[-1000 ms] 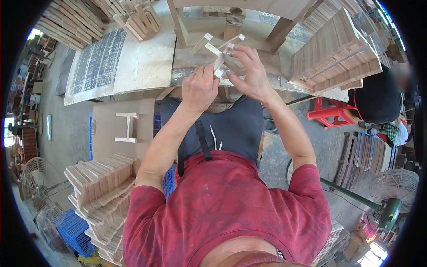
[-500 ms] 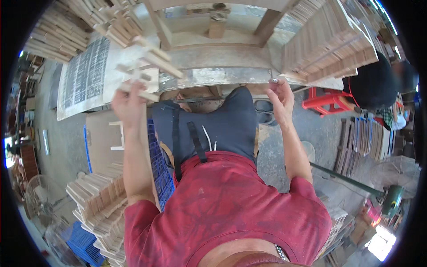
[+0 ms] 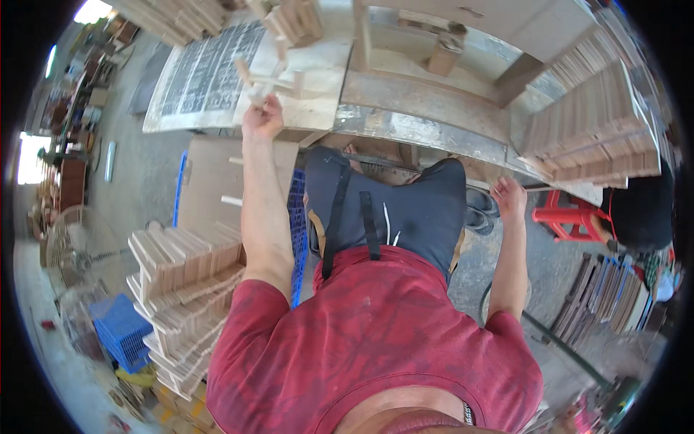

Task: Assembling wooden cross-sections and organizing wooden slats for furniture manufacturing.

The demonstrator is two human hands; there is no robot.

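Note:
My left hand [image 3: 263,119] is closed on a small wooden frame [image 3: 278,81] made of pale joined strips, blurred by motion. It is over the left part of the workbench, beside a dark-printed sheet [image 3: 213,72]. Just beyond it, a bundle of pale wooden pieces [image 3: 295,22] stands on the bench. My right hand [image 3: 510,195] is near the bench's front edge at the right, its fingers curled together. Whatever it may hold is too small to make out. The closest thing to it is a tall stack of wooden pieces [image 3: 585,137].
A wooden jig-like structure [image 3: 434,87] rises from the bench in the middle. Stacked wooden parts [image 3: 191,271] stand at my left, by a blue crate [image 3: 123,329] and a cardboard sheet [image 3: 210,188]. A red stool [image 3: 567,217] is at the right. Fans stand on both sides.
My left hand has carried the wooden frame farther over the bench's left part. My right hand has drawn back from a small metal knob at the bench edge. The view has swung left.

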